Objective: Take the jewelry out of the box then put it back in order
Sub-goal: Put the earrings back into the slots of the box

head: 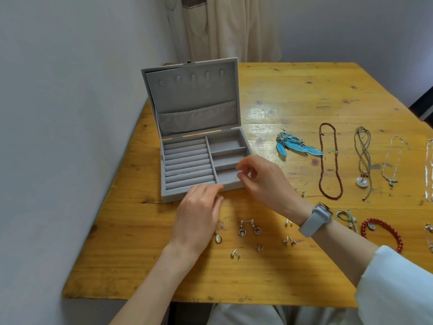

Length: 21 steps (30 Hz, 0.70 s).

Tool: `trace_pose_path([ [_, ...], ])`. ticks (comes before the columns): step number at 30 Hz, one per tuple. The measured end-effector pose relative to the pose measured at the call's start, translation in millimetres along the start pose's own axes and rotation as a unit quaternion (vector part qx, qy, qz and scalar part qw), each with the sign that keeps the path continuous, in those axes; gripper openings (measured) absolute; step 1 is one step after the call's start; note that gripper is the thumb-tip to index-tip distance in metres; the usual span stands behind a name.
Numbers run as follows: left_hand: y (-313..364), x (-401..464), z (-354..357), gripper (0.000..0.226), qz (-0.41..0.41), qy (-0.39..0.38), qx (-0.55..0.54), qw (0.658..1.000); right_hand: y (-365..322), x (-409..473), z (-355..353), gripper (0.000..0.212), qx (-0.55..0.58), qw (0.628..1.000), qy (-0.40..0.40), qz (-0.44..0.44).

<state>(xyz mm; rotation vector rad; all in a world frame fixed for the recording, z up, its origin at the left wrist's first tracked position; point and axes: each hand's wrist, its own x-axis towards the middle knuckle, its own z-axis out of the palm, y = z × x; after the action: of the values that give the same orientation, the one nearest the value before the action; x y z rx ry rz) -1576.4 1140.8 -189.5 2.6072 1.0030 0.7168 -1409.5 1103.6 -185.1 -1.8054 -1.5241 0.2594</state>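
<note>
Grey jewelry box open near table left edge, long side across, right hand pinching small stud earring over nearest compartment, left hand fingers curled at front rim, grip unclear

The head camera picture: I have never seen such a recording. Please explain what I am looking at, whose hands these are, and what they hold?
There is no machine. One camera, worn on a person's head, looks down at their two bare hands. On the wooden table stands an open grey jewelry box, its compartments empty. Around it lie small earrings, blue feather earrings, a dark red bead necklace and a red bracelet. The right hand pinches a small stud earring over the box. The left hand rests at the box's front edge; whether it holds anything I cannot tell.
</note>
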Motion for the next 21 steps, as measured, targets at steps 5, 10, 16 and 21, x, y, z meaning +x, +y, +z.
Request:
trace_pose_path([
  [5,-30,32,-28,0.025,-0.061,0.099,-0.076,0.99,-7,20,10,0.01,0.019,1.0,-0.013,-0.009],
  [10,-71,70,-23,0.023,-0.194,0.157,-0.043,0.967,-12,34,24,0.011,0.028,0.999,-0.034,-0.01],
  [16,-86,90,-13,0.015,-0.11,0.157,0.095,0.977,-7,45,30,0.012,0.023,0.999,-0.047,-0.004],
  [21,-93,93,-12,0.011,-0.085,0.17,0.144,0.971,-7,60,36,0.012,0.009,0.999,-0.039,-0.018],
])
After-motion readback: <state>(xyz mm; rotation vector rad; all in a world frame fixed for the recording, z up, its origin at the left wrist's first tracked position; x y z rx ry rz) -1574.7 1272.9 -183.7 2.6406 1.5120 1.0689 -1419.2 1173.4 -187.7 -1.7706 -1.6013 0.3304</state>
